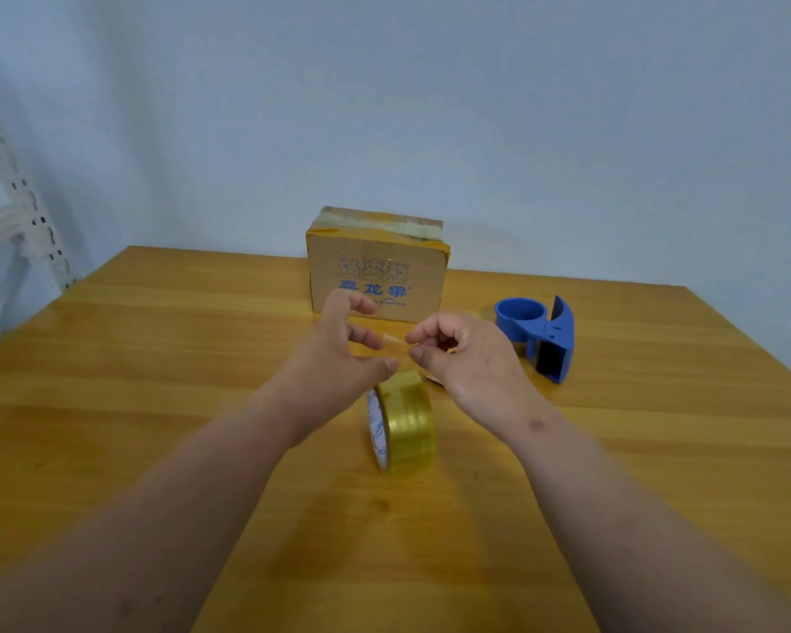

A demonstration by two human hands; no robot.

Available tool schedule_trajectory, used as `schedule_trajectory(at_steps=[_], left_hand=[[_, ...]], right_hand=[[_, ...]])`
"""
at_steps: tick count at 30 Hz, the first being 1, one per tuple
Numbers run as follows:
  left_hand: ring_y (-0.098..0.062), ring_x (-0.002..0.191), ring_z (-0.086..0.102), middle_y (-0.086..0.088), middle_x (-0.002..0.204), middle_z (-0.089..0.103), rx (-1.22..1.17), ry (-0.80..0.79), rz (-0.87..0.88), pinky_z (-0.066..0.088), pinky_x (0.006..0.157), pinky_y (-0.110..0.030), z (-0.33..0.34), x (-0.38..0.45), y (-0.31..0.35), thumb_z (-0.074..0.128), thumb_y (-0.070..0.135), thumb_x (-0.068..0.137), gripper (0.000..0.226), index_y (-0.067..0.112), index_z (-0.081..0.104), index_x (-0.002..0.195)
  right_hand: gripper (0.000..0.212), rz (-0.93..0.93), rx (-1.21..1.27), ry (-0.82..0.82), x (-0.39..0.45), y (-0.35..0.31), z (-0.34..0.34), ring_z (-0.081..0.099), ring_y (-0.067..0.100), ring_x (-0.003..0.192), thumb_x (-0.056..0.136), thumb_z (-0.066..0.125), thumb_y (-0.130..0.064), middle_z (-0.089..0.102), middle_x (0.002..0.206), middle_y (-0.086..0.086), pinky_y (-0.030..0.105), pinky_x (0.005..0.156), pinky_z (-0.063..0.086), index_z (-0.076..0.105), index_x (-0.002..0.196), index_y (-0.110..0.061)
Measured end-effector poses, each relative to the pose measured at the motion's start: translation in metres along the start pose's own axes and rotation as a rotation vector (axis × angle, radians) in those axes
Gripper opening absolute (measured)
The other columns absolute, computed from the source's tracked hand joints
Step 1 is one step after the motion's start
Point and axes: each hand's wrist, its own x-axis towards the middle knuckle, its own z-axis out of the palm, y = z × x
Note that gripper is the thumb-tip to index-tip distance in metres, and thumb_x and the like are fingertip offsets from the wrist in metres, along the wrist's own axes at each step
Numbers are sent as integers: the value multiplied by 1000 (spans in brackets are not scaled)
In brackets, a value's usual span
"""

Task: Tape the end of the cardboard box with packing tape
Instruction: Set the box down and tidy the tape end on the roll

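Observation:
A small cardboard box (377, 262) with blue print and old tape across its top stands at the far side of the table. A roll of clear yellowish packing tape (405, 422) stands on its edge in front of me. Just above the roll, my left hand (339, 349) and my right hand (457, 354) meet. Between their fingertips is a thin clear strip of tape (396, 339), pinched by my right thumb and forefinger and touched by my left fingers. Whether the strip is still joined to the roll, I cannot tell.
A blue plastic tape dispenser (540, 333) without a roll lies on the wooden table (156, 381) to the right of the box. A small dark object (434, 380) shows just under my right hand. A white metal rack (14, 207) stands at the left, beyond the table.

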Motion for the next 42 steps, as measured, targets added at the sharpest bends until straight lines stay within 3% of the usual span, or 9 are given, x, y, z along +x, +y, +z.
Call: schedule_trajectory(at_steps=[2,7,13,20,25,28,32,37,42], left_hand=[[-26,91,68,4,108,59,11,-26,33,56,87,-50,-2,0,0,73,21,81,41,41,48,107],[-13,97,62,17,111,59,38,-44,59,51,96,-45,-2,2,-1,70,27,83,20,38,63,98],[-20,91,69,2,92,72,57,-31,3,54,92,-45,-1,4,-3,72,33,80,10,36,66,89],[-32,89,69,-9,105,70,48,3,-6,57,84,-51,1,5,-4,71,34,81,2,32,70,81],[-25,89,70,11,100,68,21,9,-23,58,83,-47,2,7,-3,68,27,85,12,24,69,73],[-25,91,70,8,99,69,25,-10,-31,59,82,-46,3,8,-2,66,27,87,16,24,67,72],[-23,91,70,0,95,73,20,-2,-33,58,84,-46,3,9,2,62,26,90,16,24,66,74],[-15,93,70,1,96,73,0,-25,-61,57,87,-43,2,10,4,58,25,92,15,21,68,82],[-13,93,68,0,93,73,-29,-19,-87,55,91,-40,2,9,5,58,31,91,16,21,71,88]], right_hand=[[7,-3,13,-11,0,0,0,54,4,70,89,66,-17,61,76,-8,16,65,45,70,94,-21],[8,10,41,-43,2,1,0,52,1,62,89,66,-16,58,70,-12,9,57,42,69,93,-21],[7,8,8,-58,4,1,0,54,-1,64,89,66,-17,61,73,-13,9,59,44,69,91,-22],[6,12,-23,-61,6,2,-1,56,3,70,88,67,-19,62,75,-11,17,66,47,69,93,-21],[11,11,-35,-83,6,4,-2,54,5,68,88,68,-21,61,76,-7,22,66,47,66,98,-24],[3,8,-156,-91,7,2,-1,55,7,72,89,67,-30,60,79,-9,24,66,46,64,89,-28],[13,21,-262,-34,10,-3,-3,50,13,94,86,68,-39,49,104,-2,28,81,42,65,85,-26],[21,102,-31,-107,9,-3,-10,53,12,73,86,69,-34,62,81,-1,31,70,45,66,86,-13],[19,174,153,-121,9,3,-8,60,19,81,90,65,-26,70,81,2,42,88,50,67,87,-8]])
